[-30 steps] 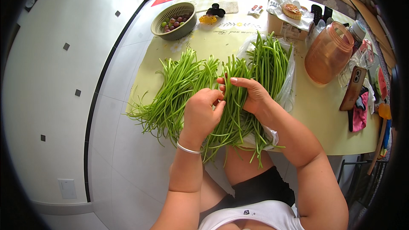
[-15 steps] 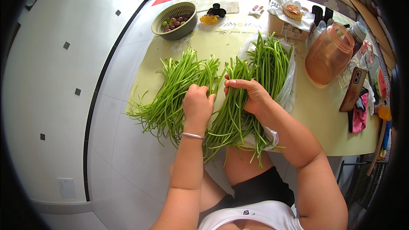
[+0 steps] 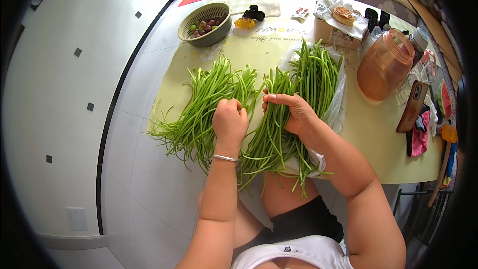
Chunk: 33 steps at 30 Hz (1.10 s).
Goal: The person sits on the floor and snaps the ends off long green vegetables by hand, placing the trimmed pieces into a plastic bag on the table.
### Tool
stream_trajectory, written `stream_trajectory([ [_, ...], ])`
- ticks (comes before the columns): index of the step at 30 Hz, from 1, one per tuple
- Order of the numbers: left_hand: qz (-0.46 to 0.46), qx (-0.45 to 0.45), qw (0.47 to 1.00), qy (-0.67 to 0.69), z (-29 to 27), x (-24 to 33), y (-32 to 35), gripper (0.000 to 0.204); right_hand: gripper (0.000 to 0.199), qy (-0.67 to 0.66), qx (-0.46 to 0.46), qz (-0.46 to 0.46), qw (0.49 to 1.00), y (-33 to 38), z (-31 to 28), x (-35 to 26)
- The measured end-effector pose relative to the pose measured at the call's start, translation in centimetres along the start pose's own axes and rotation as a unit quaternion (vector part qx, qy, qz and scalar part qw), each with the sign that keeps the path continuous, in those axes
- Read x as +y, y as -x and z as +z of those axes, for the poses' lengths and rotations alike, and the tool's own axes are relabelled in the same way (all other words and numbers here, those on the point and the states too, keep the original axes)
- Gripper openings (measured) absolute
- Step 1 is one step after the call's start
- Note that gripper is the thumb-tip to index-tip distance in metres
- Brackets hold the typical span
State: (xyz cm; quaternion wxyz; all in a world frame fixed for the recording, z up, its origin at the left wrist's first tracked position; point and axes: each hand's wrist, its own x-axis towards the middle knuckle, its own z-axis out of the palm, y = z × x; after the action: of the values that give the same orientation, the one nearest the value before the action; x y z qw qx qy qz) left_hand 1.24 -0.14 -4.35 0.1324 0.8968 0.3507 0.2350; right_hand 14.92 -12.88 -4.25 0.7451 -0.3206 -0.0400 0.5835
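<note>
Long green vegetable stems lie in heaps on the pale yellow table. At the inner edge of the left heap, the fingers of my left hand are pinched together on stems, its knuckles hiding the exact grip. A silver bangle circles that wrist. My right hand wraps round a middle bunch of stems, thumb on top; their lower ends droop over the table's near edge. Beyond that hand, another heap of stems rests on a clear plastic bag.
A basket of grapes stands at the far left, beside a black hair claw. Far right are a cardboard box with a round pastry, an orange translucent jug, a phone and a pink cloth.
My left hand has shifted very slightly to the left. The right hand and the stem heaps look the same.
</note>
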Motion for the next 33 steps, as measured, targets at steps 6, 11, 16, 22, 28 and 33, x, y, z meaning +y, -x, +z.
stream_trajectory([
  [6,0.065,0.008,0.995,0.079,0.2,0.7,0.1,0.008,0.034,0.003,-0.003,-0.01,1.0,-0.1,-0.1,0.1],
  [11,0.099,0.023,0.995,-0.003,1.1,0.5,0.4,0.01,0.035,-0.022,-0.001,-0.012,1.0,-0.2,-0.2,0.2],
  [16,0.075,0.027,0.997,-0.015,1.5,0.4,0.2,0.01,0.035,-0.037,-0.013,-0.007,0.999,-0.2,-0.4,0.1],
  [22,0.029,0.031,0.997,0.062,0.1,0.7,-0.1,0.007,0.035,-0.03,-0.005,-0.004,1.0,-0.1,-0.2,0.1],
  [28,-0.016,0.038,0.972,0.233,-3.8,2.1,-0.2,0.007,0.022,-0.023,0.012,-0.015,1.0,0.4,0.5,-0.1],
  [33,0.053,-0.037,0.972,0.226,-4.2,3.3,0.8,0.01,0.026,-0.01,-0.006,-0.03,0.999,0.4,0.7,0.1],
])
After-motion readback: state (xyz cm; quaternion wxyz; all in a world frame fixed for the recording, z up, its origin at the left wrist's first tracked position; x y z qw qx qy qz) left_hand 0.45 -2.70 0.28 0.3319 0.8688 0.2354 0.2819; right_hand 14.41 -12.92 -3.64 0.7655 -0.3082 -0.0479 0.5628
